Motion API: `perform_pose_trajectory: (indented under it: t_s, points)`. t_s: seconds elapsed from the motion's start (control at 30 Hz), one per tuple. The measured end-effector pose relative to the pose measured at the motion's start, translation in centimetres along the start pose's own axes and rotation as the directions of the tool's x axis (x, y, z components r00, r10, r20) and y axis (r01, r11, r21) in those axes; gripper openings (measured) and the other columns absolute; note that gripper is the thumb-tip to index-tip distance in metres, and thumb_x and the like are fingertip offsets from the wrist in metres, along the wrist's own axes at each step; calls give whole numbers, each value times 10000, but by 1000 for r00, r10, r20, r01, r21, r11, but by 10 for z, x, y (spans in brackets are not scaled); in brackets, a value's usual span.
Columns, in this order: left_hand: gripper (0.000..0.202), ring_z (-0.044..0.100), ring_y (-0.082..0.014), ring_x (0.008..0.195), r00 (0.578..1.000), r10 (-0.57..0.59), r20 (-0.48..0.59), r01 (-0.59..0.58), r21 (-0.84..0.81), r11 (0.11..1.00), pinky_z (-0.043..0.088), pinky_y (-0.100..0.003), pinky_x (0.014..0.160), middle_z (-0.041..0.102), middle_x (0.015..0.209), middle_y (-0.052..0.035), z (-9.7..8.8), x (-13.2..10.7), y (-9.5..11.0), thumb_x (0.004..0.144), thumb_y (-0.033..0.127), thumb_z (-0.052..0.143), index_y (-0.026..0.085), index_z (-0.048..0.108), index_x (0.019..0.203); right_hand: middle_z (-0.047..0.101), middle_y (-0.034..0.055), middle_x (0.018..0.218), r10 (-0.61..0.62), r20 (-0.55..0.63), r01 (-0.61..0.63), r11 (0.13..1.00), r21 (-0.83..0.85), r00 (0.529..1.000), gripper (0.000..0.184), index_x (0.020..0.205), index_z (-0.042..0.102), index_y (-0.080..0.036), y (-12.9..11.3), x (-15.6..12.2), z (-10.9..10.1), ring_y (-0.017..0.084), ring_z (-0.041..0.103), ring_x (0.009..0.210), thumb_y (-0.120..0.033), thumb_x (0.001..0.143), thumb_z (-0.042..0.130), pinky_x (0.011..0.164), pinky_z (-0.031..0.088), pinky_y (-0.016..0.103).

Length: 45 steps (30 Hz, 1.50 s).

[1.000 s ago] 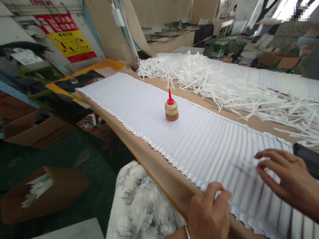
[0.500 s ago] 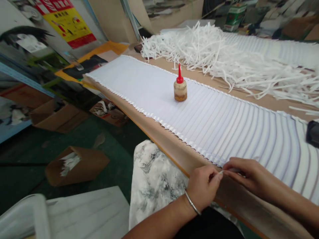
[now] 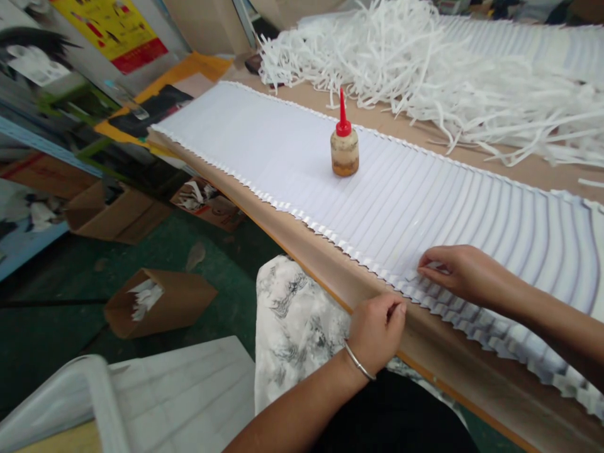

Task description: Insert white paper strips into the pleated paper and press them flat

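A long band of overlapped white sheets [image 3: 377, 201] lies fanned along the near side of the table [image 3: 453, 371], each sheet offset from the next so the near edge shows as a toothed line just inside the table's brown front strip. The right hand [image 3: 460, 272] rests on the sheets near that edge, fingers bent and fingertips [image 3: 425, 267] pinched together on one sheet's lower end; how much paper sits between them cannot be made out. The left hand [image 3: 377, 330] is at the table's front edge, just below the sheets, curled almost into a fist with thumb against forefinger; whether it grips anything cannot be told. A bangle [image 3: 359, 365] circles its wrist. Farther up the band stands a small glue bottle [image 3: 344, 146] with a red pointed nozzle, upright on the paper, well apart from both hands. Beyond it a heap of white paper strips [image 3: 425, 69] covers the table's far side. On the floor to the left lie open cardboard boxes [image 3: 160, 302], one with strips inside.
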<state>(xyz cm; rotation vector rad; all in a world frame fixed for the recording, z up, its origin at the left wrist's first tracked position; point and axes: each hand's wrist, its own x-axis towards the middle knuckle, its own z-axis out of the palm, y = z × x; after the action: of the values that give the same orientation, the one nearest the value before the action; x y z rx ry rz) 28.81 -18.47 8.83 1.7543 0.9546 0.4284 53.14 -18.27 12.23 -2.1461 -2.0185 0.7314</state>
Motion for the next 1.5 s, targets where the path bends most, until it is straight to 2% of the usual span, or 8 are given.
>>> perform_pose_trajectory:
  t_s: [0.2,0.3,0.4,0.5,0.77,0.9,1.1,1.5]
  points:
    - [321,748,-238,1061,989,139,43,-144,162,976,574,-376,987,783,1163,-87,-4,3,3,1045,220,477,194,706,1269,788,21,873,-72,53,76,994,-81,996,227,881,743,-255,1,10,-6,199,724,787,-370,938,556,696,452,296]
    - [423,758,-259,943,976,187,114,-217,396,892,621,-413,878,776,1075,-97,-6,9,6,1049,201,442,183,617,1434,778,24,879,-90,68,97,989,-108,994,230,886,731,-256,2,14,-9,203,718,792,-381,957,550,693,443,300]
    - [488,753,-251,843,966,178,187,-257,643,721,627,-380,743,764,989,-57,-8,16,12,1056,211,457,210,520,1540,777,21,888,-118,74,126,984,-123,990,210,887,725,-261,4,17,-10,201,711,790,-362,958,556,686,433,299]
    - [507,758,-242,822,969,134,208,-245,719,650,615,-354,689,758,974,-35,-8,22,17,1062,231,482,237,481,1569,783,19,909,-149,86,160,978,-135,985,202,894,723,-262,4,19,-11,198,710,794,-340,963,550,681,425,298]
    - [486,774,-241,827,975,83,204,-208,733,648,607,-330,698,768,972,-48,-5,29,22,1050,226,505,223,500,1536,782,26,906,-154,86,168,969,-183,984,234,900,720,-266,11,25,-16,216,704,783,-380,978,531,670,410,320]
    - [505,776,-252,811,976,72,208,-203,728,655,614,-346,688,769,948,-50,-2,28,22,1034,205,510,197,490,1539,772,28,825,-102,30,106,981,-160,994,218,883,732,-274,39,39,-43,223,699,749,-433,939,594,685,430,331]
    - [508,776,-256,783,977,104,186,-208,730,651,618,-355,651,764,920,-48,4,26,21,1012,161,515,160,497,1520,780,45,853,-36,-13,34,991,-127,999,205,866,746,-261,79,65,-83,244,719,801,-421,895,620,732,474,342]
    - [503,762,-254,728,971,159,179,-239,725,646,617,-370,594,747,885,-37,4,26,17,983,147,540,143,514,1485,782,47,854,93,64,-80,981,-179,994,190,868,752,-255,80,81,-79,248,724,829,-388,861,616,726,467,324]
